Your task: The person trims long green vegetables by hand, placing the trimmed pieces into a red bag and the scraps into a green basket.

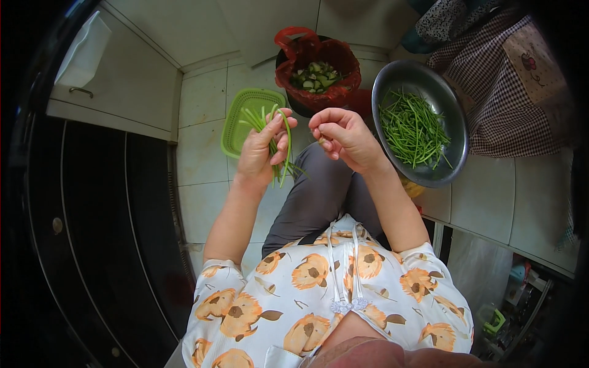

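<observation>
My left hand grips a small bunch of slender green stems, one of which loops over the fingers. To its right, apart from the bunch, my right hand has its thumb and fingertips drawn together. A tiny brownish bit shows at those fingers; whether it is held is unclear. Beneath and behind my left hand is a light green plastic basket on the floor. Right of my right hand, an oval metal basin contains many cut green stems.
A bin lined with a red plastic bag holds pale green vegetable scraps ahead of me. Checked cloth hangs at the right. White cabinets and dark panels flank the left; my knees are below my hands.
</observation>
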### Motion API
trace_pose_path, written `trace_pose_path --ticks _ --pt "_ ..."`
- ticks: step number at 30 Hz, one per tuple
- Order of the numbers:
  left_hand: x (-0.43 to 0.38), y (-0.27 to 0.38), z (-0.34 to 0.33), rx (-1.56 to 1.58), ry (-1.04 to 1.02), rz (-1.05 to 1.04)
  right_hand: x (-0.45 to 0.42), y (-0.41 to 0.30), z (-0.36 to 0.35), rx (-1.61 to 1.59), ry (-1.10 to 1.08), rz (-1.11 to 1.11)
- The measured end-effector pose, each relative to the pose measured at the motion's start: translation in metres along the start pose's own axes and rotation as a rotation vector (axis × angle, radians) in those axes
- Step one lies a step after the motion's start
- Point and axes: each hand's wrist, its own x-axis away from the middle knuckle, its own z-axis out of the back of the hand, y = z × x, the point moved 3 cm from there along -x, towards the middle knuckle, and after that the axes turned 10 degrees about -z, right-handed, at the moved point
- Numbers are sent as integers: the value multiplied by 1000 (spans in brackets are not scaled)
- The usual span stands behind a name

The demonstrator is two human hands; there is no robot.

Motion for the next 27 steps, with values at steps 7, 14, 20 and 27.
trace_pose_path --ticks 7,14,20,27 --pt "-7 -8 9 32 26 37 -5 1 -8 152 28 4" --pt "-7 5 5 -138 88 -209 5 4 -15 288 56 -98" --pt "-11 15 13 -213 109 -476 20 1 -20 351 108 -83" --pt "-7 20 3 -256 127 -535 22 -2 -24 383 132 -28"
